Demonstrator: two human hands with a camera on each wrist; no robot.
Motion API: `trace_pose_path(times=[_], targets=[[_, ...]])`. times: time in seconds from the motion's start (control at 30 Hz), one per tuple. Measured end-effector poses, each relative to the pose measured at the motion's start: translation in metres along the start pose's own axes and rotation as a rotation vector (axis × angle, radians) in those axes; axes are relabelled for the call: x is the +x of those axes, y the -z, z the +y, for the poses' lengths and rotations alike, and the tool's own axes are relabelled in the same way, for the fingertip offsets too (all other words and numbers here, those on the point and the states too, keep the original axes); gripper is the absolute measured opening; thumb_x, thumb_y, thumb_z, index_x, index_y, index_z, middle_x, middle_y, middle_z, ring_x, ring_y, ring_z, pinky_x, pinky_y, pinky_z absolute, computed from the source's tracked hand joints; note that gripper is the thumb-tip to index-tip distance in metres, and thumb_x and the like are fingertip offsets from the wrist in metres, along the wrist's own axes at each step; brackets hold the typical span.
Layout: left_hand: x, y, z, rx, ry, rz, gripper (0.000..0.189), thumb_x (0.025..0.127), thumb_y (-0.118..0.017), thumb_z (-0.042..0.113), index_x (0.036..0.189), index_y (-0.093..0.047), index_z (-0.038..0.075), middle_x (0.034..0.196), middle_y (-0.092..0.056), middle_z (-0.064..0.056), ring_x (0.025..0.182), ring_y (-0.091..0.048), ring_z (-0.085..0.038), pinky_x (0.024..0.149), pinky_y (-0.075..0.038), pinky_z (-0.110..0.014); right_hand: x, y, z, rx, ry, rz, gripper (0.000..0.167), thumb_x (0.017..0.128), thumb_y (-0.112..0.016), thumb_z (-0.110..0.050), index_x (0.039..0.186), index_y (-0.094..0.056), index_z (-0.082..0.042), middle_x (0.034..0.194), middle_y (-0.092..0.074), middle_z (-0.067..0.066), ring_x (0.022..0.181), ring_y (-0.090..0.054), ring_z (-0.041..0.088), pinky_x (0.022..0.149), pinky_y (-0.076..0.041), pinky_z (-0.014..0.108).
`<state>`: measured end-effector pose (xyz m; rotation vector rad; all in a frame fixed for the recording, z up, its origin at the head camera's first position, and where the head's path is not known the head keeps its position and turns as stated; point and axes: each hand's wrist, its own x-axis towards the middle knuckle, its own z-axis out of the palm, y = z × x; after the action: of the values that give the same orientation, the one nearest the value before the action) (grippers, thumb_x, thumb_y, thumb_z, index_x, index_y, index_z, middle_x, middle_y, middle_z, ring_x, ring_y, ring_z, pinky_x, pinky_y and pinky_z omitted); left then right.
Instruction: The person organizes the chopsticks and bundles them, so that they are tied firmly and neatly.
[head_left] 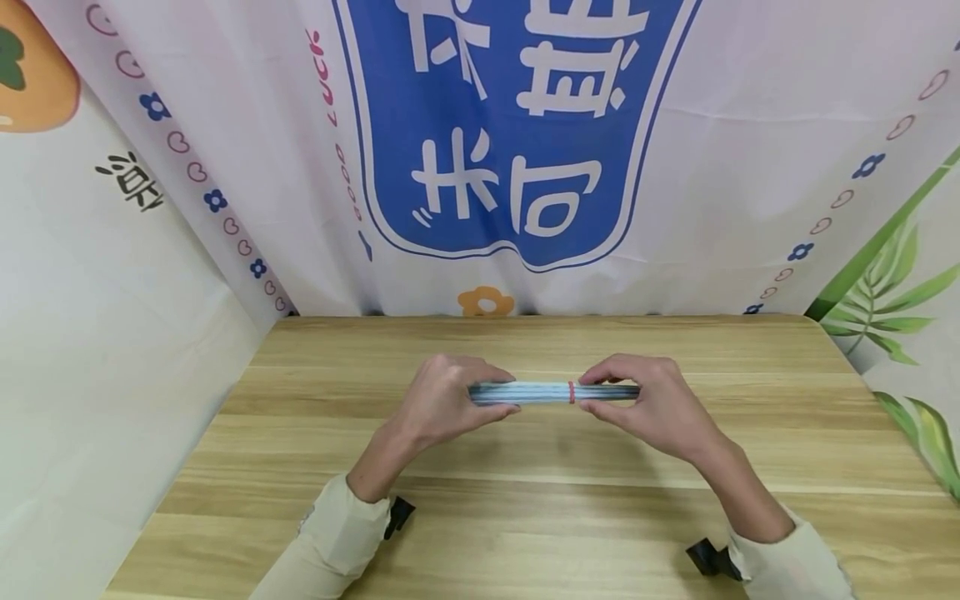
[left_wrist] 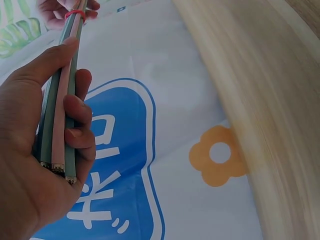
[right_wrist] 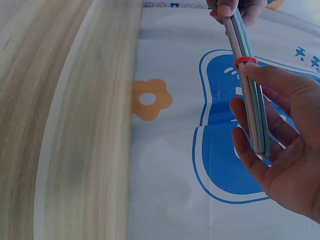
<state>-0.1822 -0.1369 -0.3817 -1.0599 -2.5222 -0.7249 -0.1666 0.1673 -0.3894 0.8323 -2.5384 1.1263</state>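
Both hands hold one bundle of pastel chopsticks [head_left: 536,392], roughly level above the table. My left hand [head_left: 442,396] grips the thicker end, fingers curled round it; green and pink sticks [left_wrist: 61,105] with gold-coloured ends [left_wrist: 58,168] show in the left wrist view. The other, thinner end lies in my right hand [head_left: 660,408], its thumb and fingers pinching the bundle. A red rubber band [head_left: 572,392] wraps the sticks right at the right fingertips. In the right wrist view the right thumb [right_wrist: 272,77] lies just below the band [right_wrist: 245,61].
The wood-grain table [head_left: 480,517] spreads beneath the hands. A white printed cloth [head_left: 720,208] with a blue sign hangs behind its far edge, and more printed cloth [head_left: 112,333] covers the sides. Black wrist mounts [head_left: 399,515] show at the sleeves.
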Motion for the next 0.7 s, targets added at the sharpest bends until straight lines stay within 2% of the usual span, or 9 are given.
trace_pose_path(times=[0.13,0.47,0.63,0.7], targets=[[0.000,0.000,0.001,-0.006,0.007,-0.011,0.032,0.081,-0.096,0.030,0.105,-0.086,0.011,0.097,-0.085,-0.001,0.077,-0.077,-0.009,0.068,-0.056,-0.017,0.000,-0.002,0.000,0.010,0.064,-0.015,0.022,0.086,-0.091,-0.008,0.101,-0.082,-0.021,0.097,-0.080,-0.009,0.084,-0.074,0.005,0.074,-0.062,0.026],[0.000,0.000,0.005,-0.002,-0.029,0.015,0.032,0.081,-0.096,0.031,0.105,-0.086,0.011,0.096,-0.085,-0.001,0.072,-0.074,-0.007,0.063,-0.049,-0.014,0.000,-0.012,-0.002,0.079,0.066,0.022,0.022,0.084,-0.092,-0.009,0.103,-0.084,-0.017,0.095,-0.083,-0.004,0.077,-0.073,0.003,0.066,-0.060,0.024],[0.001,-0.002,0.008,0.000,-0.048,0.013,0.031,0.083,-0.095,0.030,0.105,-0.086,0.010,0.096,-0.084,-0.001,0.073,-0.075,-0.007,0.063,-0.049,-0.013,0.002,-0.019,-0.004,0.024,0.118,0.074,0.023,0.082,-0.094,-0.014,0.103,-0.086,-0.016,0.094,-0.084,-0.001,0.066,-0.064,-0.001,0.056,-0.050,0.016],[0.001,-0.003,0.008,0.004,-0.053,0.010,0.030,0.084,-0.094,0.030,0.105,-0.086,0.010,0.095,-0.084,-0.001,0.074,-0.075,-0.007,0.063,-0.048,-0.012,0.003,-0.021,-0.005,-0.023,0.135,0.087,0.023,0.082,-0.095,-0.019,0.103,-0.087,-0.016,0.095,-0.085,0.000,0.066,-0.066,-0.001,0.056,-0.048,0.016]])
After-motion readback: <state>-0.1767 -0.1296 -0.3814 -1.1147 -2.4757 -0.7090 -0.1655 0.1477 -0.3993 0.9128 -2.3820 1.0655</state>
